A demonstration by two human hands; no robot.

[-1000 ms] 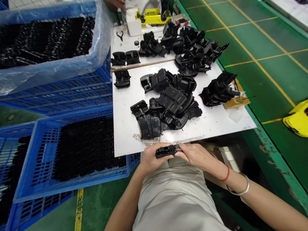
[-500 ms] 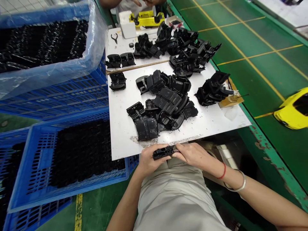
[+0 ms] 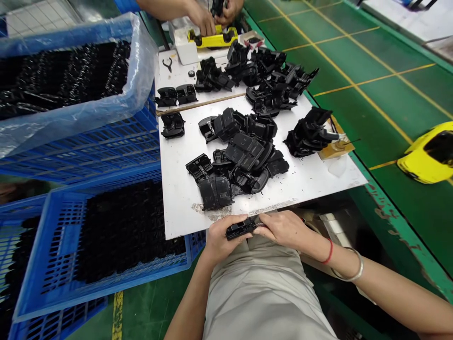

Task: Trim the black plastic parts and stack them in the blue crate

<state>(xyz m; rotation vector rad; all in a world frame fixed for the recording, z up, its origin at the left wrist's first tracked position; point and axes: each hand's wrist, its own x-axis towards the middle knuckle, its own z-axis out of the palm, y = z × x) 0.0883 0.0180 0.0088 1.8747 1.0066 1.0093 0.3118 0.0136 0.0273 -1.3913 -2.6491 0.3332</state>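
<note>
At the table's near edge, my left hand (image 3: 220,237) is closed around a small black plastic car-interior part (image 3: 240,228), fingers along its lower side and thumb on top. My right hand (image 3: 283,227) is closed at the part's right end. A bit of a small grey tool (image 3: 257,220) shows between its thumb and fingers, the rest hidden by the hand. Just beyond, a heap of black plastic car-interior parts (image 3: 246,151) lies on the white table (image 3: 180,189), with small black scraps around it.
Left stand blue crates (image 3: 106,283) of black parts, one lined with plastic film (image 3: 141,80). More black parts (image 3: 272,97) and nippers (image 3: 167,65) lie farther off. A co-worker's hands (image 3: 205,21) are over a yellow toy car body (image 3: 212,38); another yellow car body (image 3: 428,153) is right.
The co-worker's hands have come down to the yellow car body, with a black part in one hand. My hands stay at nearly the same place; the view has shifted slightly.
</note>
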